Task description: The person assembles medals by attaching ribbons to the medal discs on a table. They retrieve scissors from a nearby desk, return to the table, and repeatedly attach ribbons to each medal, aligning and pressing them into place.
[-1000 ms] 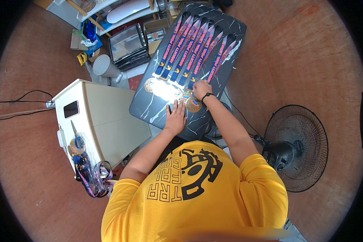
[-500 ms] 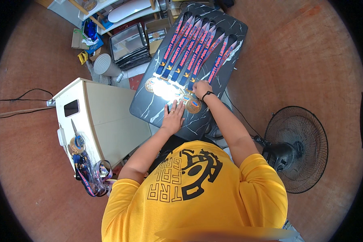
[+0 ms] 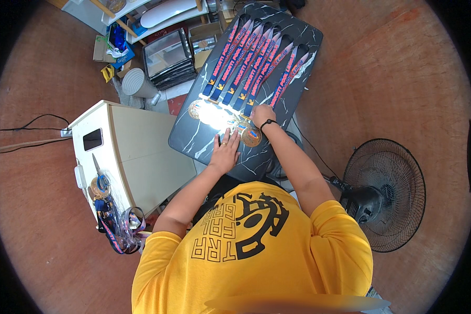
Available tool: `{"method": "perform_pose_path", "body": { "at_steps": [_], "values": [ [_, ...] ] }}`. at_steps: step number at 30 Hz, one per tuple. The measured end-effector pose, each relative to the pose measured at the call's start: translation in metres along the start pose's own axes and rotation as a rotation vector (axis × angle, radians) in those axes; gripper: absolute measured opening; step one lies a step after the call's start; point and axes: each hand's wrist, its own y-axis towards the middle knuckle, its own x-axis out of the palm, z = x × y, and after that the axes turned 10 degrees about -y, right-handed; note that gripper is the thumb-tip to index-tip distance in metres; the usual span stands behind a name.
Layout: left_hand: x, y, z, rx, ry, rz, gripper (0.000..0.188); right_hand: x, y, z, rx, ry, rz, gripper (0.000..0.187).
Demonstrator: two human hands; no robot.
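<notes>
Medals on dark blue ribbons with pink lettering lie in a row on the black marble-patterned table. My right hand, with a dark bracelet at its wrist, is closed over the lower end of the rightmost ribbon; its fingertips are partly hidden. Just below it rests a round gold medal with a blue and red centre. My left hand lies flat on the table with fingers apart, its tips near the medals. Bright glare washes out the middle medals. Another gold medal shows at the left end.
A cream cabinet stands left, carrying a phone, scissors and a pile of ribbons. A black fan is at right. Stacked black trays and a grey bin sit beyond the table's left side.
Almost nothing differs. Both hands stay in nearly the same places, and the medals and ribbons keep their positions.
</notes>
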Motion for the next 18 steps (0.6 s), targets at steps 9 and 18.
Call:
{"method": "perform_pose_path", "body": {
  "at_steps": [9, 18],
  "values": [
    [0.000, -0.005, 0.006, 0.013, -0.023, 0.074, 0.064, -0.018, -0.021, 0.030, 0.030, 0.228, 0.210, 0.031],
    [0.021, -0.009, 0.034, 0.129, -0.043, 0.000, 0.070, 0.018, -0.057, 0.048, 0.217, 0.283, 0.044, 0.035]
  ]
}}
